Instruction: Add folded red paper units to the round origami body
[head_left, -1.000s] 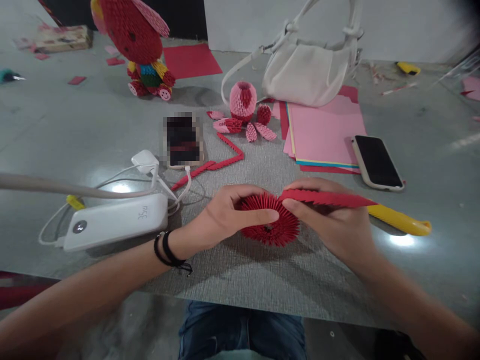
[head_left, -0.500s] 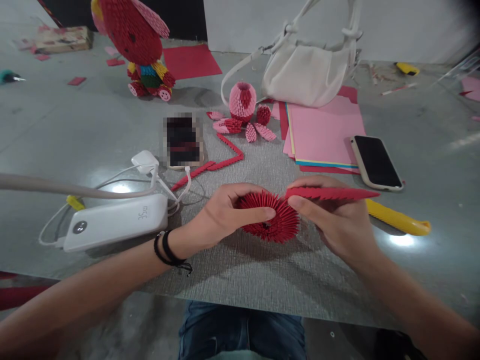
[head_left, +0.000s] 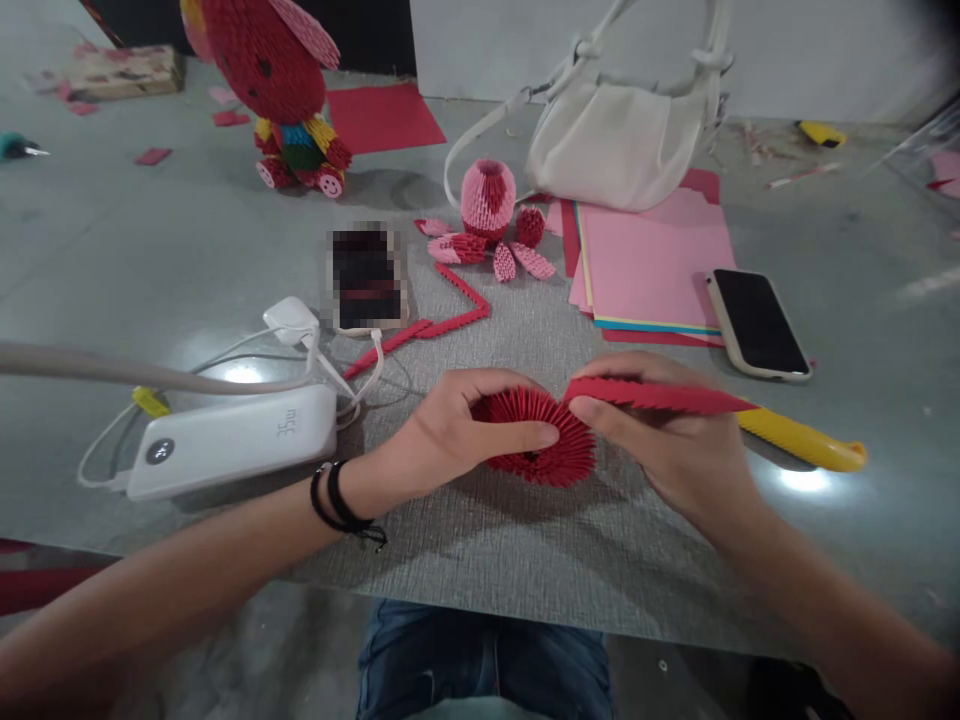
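Observation:
A round, spiky ring of folded red paper pieces [head_left: 566,455] is gripped by my left hand [head_left: 465,425], thumb across its top and fingers behind it. My right hand [head_left: 667,430] pinches a long strip of nested red paper pieces [head_left: 660,394]. The strip's left end meets the ring's upper right edge; whether it is joined there I cannot tell. Under and beyond my right hand lies a yellow utility knife [head_left: 814,440]. A zigzag chain of red paper pieces [head_left: 465,318] rests on the table ahead of my left hand.
Left of me lie a white power bank [head_left: 236,440] with cables and a phone with a blurred screen [head_left: 367,280]. Ahead are pink paper models [head_left: 487,205], stacked coloured sheets [head_left: 652,265], another phone [head_left: 761,322] and a white handbag [head_left: 615,145]. A red paper figure [head_left: 281,90] sits behind.
The right-hand strip has tilted, its far end dropping slightly, and its near end now overlaps the ring's edge more. My left thumb has shifted slightly right over the ring.

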